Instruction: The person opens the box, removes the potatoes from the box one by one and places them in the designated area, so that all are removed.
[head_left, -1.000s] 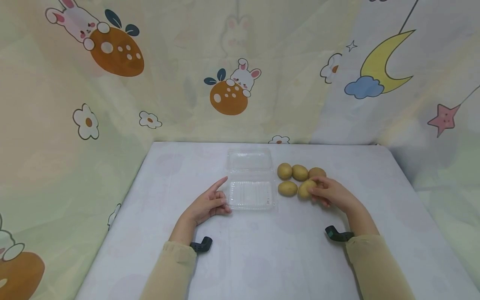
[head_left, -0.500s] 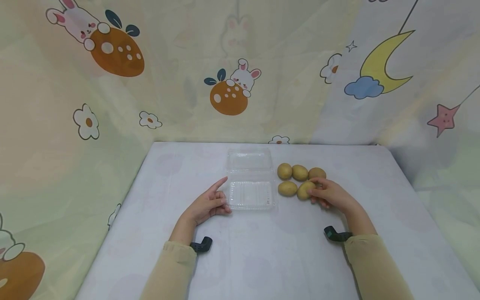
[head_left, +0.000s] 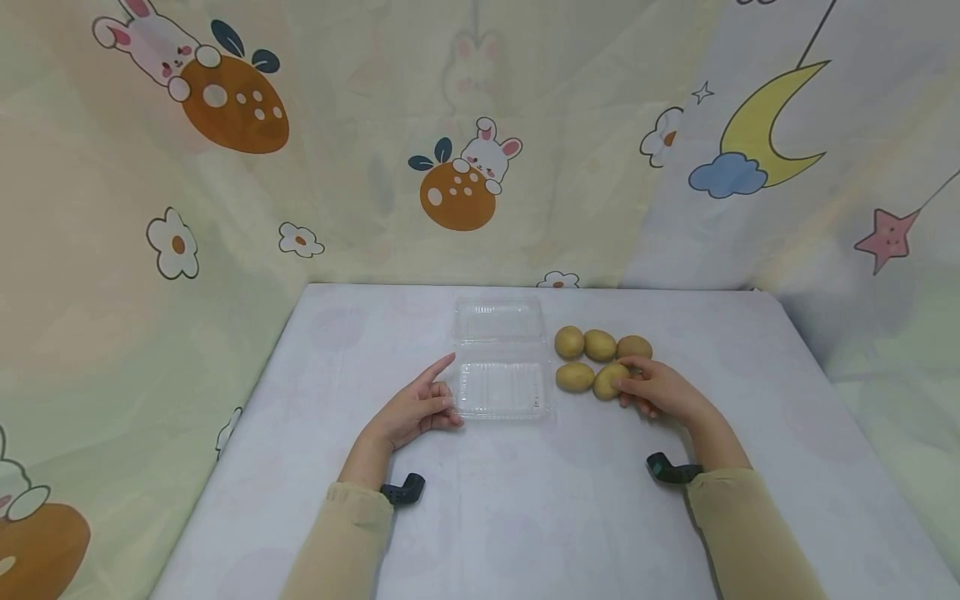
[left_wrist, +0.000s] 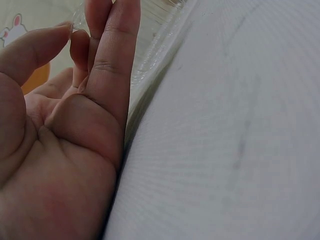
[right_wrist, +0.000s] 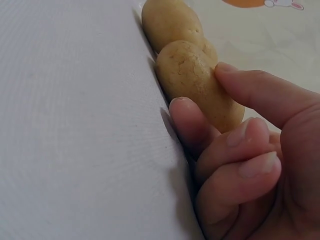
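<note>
A clear plastic clamshell container (head_left: 504, 390) lies with its lid (head_left: 498, 320) folded back, away from the person. At its left edge is my left hand (head_left: 411, 410), index finger stretched out. In the left wrist view the thumb (left_wrist: 42, 47) and a curled finger pinch the thin plastic rim. My right hand (head_left: 667, 393) holds the near-right potato (head_left: 607, 382) between thumb and fingers, low at the tabletop. The right wrist view shows this potato (right_wrist: 187, 75) against its neighbour, with the other fingers curled below it.
Several potatoes lie in two rows right of the container: a far row with a left potato (head_left: 569, 342), a middle one (head_left: 600, 345) and a right one (head_left: 634, 347), and a near-left potato (head_left: 574, 377). A cartoon-print curtain (head_left: 585, 208) hangs behind the white table (head_left: 510, 517).
My right hand has slid the near-right potato slightly left, up against the near-left one. The left hand and the container stay where they were.
</note>
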